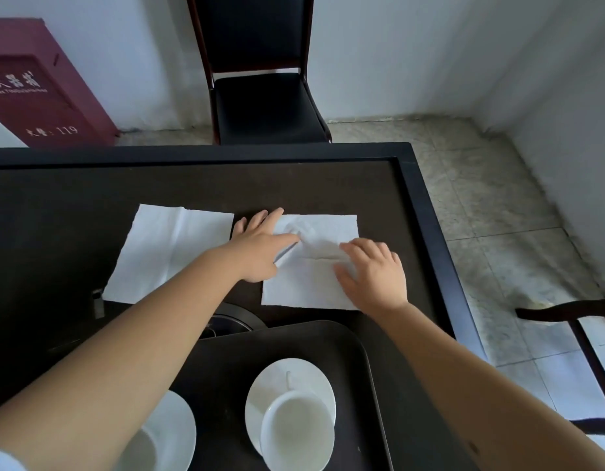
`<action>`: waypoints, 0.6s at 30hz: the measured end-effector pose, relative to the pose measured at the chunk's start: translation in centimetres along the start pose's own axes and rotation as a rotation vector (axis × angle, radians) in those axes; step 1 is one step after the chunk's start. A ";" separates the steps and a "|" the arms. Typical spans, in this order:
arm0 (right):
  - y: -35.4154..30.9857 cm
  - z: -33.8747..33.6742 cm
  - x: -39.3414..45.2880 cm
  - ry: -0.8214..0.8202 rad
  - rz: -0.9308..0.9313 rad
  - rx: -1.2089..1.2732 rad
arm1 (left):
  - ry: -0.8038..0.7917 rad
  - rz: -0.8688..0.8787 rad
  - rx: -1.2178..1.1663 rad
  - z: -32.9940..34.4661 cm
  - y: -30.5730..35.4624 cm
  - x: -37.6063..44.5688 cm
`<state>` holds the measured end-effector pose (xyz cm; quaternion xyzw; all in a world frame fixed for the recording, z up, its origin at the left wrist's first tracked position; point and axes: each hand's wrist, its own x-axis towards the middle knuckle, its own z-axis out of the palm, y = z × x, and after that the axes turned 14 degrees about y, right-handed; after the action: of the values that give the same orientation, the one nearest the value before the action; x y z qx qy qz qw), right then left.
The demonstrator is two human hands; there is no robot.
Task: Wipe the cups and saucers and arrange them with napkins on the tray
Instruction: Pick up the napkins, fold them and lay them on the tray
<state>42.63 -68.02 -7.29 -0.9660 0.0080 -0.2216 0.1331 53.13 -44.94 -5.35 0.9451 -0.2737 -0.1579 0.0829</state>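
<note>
Your left hand (260, 246) and right hand (372, 270) lie spread, fingers flat on the creased napkin (314, 263), between them on the table (56, 215) beyond the tray (369, 362). Its long axis runs away from you. Second napkin (168, 249) lies left, nearer your left hand.

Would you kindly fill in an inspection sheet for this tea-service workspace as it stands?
Surface: dark table, raised rim.
Job's things: right napkin creased, under both hands; left napkin flat; tray holds right saucer with right cup, and left saucer with left cup partly hidden by the arm.
Clutter: round dark fitting in the table.
Grippers: left hand and right hand press the right napkin, fingers straight.
Cables: nothing seen.
Surroundings: black chair, red cabinet, tiled floor.
</note>
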 end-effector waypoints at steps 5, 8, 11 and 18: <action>0.8 1.3 4.6 -0.332 0.317 0.019 | 0.019 -0.056 -0.120 -1.1 0.0 1.0; 1.1 1.6 6.6 -0.458 0.322 -0.005 | 0.189 -0.092 -0.058 -0.7 1.0 2.2; 1.5 1.6 8.0 -0.513 0.351 0.052 | 0.278 -0.117 0.052 -0.5 1.8 3.4; 1.8 0.9 7.6 -0.379 0.358 0.287 | 0.381 -0.043 -0.217 -0.5 1.7 3.3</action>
<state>49.98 -70.10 -5.28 -0.9447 0.1216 -0.0090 0.3045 55.12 -48.11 -5.29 0.9491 -0.2141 -0.0069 0.2311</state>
